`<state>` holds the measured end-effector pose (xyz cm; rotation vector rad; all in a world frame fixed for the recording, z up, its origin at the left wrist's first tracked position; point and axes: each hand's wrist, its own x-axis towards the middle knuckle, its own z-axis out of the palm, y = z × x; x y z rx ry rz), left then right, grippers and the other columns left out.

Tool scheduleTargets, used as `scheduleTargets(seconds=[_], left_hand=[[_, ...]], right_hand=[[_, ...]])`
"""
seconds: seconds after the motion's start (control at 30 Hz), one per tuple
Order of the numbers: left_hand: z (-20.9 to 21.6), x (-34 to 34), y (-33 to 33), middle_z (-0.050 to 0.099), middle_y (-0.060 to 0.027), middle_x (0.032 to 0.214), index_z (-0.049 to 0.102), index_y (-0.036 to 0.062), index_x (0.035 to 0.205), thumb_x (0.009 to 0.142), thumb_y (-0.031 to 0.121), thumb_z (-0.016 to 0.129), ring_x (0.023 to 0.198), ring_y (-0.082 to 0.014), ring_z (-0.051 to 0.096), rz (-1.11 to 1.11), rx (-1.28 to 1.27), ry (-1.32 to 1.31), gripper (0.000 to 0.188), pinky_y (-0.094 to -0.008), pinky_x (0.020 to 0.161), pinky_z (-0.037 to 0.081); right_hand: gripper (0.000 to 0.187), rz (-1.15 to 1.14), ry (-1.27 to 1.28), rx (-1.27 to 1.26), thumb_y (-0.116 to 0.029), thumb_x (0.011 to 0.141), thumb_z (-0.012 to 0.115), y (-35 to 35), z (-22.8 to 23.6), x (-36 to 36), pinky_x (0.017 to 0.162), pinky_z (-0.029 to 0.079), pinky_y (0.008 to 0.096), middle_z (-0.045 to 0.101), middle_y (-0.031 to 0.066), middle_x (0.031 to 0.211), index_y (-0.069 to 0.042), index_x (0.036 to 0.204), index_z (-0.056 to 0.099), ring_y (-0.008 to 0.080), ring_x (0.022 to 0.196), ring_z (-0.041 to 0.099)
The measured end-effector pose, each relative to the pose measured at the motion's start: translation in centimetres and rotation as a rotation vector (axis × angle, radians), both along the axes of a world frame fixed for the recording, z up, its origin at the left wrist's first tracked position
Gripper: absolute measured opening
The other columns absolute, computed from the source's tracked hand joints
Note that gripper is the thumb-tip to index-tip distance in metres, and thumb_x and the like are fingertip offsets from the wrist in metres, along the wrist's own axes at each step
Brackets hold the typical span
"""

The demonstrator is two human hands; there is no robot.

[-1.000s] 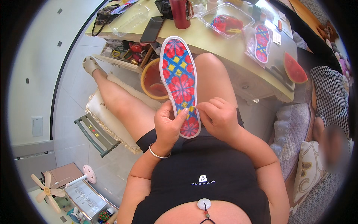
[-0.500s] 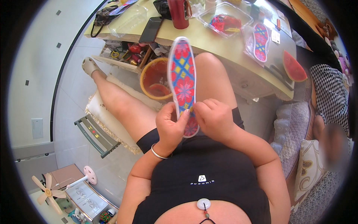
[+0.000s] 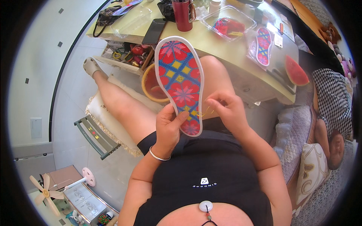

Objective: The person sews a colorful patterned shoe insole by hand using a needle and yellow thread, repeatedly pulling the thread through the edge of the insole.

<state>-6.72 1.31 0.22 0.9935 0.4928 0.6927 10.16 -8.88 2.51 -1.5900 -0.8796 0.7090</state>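
My left hand (image 3: pixel 167 126) is closed on the lower part of a cross-stitched insole (image 3: pixel 184 92), thumb across its front. The insole has a white rim, red flowers, blue bands and yellow diamonds, and stands above my lap with its patterned side toward me. Just right of its heel end, my right hand (image 3: pixel 229 109) is raised with thumb and fingers pinched. Yellow thread (image 3: pixel 208 111) runs in a loose loop between that pinch and the insole's edge. Whether a needle is in the fingers is too small to tell.
On the table (image 3: pixel 222 49) are a phone (image 3: pixel 154 32), a red tumbler (image 3: pixel 183 16), a clear plastic box (image 3: pixel 228 23) holding red and yellow material, a second insole (image 3: pixel 263 46) and a watermelon slice (image 3: pixel 296 71). An open drawer (image 3: pixel 117 62) and bin (image 3: pixel 148 84) sit below. Another person lies at the right.
My right hand has moved away from the insole to the right, and yellow thread now shows between them. The insole has turned to face me more squarely, its top tilting left.
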Motion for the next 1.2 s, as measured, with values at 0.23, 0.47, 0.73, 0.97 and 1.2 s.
scheduleTargets(seconds=[0.23, 0.47, 0.73, 0.97, 1.2], left_hand=[[-0.5, 0.1, -0.1, 0.068, -0.0122, 0.112, 0.06, -0.0039, 0.117, 0.092, 0.0, 0.062, 0.101, -0.0189, 0.066, -0.106, -0.127, -0.07, 0.025, -0.0336, 0.092, 0.052], [-1.3, 0.1, -0.2, 0.067, -0.0137, 0.114, 0.059, -0.0045, 0.119, 0.093, 0.004, 0.062, 0.103, -0.0221, 0.066, -0.105, -0.133, -0.057, 0.027, -0.0357, 0.092, 0.053], [-0.4, 0.0, 0.5, 0.067, -0.0139, 0.115, 0.059, -0.0058, 0.119, 0.095, 0.003, 0.058, 0.101, -0.0203, 0.066, -0.088, -0.305, -0.136, 0.026, -0.0344, 0.091, 0.053], [-0.6, -0.6, 1.5, 0.068, -0.014, 0.112, 0.06, -0.0075, 0.117, 0.095, 0.001, 0.055, 0.096, -0.0195, 0.067, 0.042, -0.21, -0.045, 0.024, -0.0336, 0.09, 0.053], [-1.0, 0.0, 0.6, 0.066, -0.0156, 0.116, 0.055, -0.0085, 0.121, 0.097, 0.005, 0.052, 0.102, -0.0201, 0.066, -0.034, -0.248, -0.058, 0.027, -0.0354, 0.093, 0.052]], right_hand=[[0.009, 0.197, 1.266, -0.092, -0.013, 0.092, 0.064, 0.7, -2.9, -1.3, 0.057, 0.037, 0.0202, 0.063, 0.0005, 0.078, -0.004, 0.088, 0.066, 0.0078, 0.064, 0.049], [0.008, 0.043, 1.336, 0.072, -0.011, 0.095, 0.058, 1.9, -6.0, -1.2, 0.055, 0.041, 0.019, 0.065, 0.004, 0.085, -0.003, 0.092, 0.061, 0.0093, 0.067, 0.055], [0.008, -0.067, 1.445, 0.354, -0.016, 0.098, 0.056, -0.1, -5.5, 2.9, 0.048, 0.033, 0.0169, 0.052, -0.0021, 0.077, -0.008, 0.099, 0.055, 0.0032, 0.056, 0.039], [0.009, -0.581, 0.759, 0.562, -0.006, 0.099, 0.052, -5.7, -5.2, 11.9, 0.046, 0.03, 0.0193, 0.053, 0.0005, 0.073, -0.002, 0.103, 0.059, 0.0051, 0.054, 0.036], [0.009, -0.394, 0.525, 0.295, -0.009, 0.095, 0.06, -2.4, -3.3, 4.1, 0.048, 0.027, 0.0184, 0.053, -0.0026, 0.067, -0.003, 0.099, 0.065, 0.0036, 0.053, 0.037]])
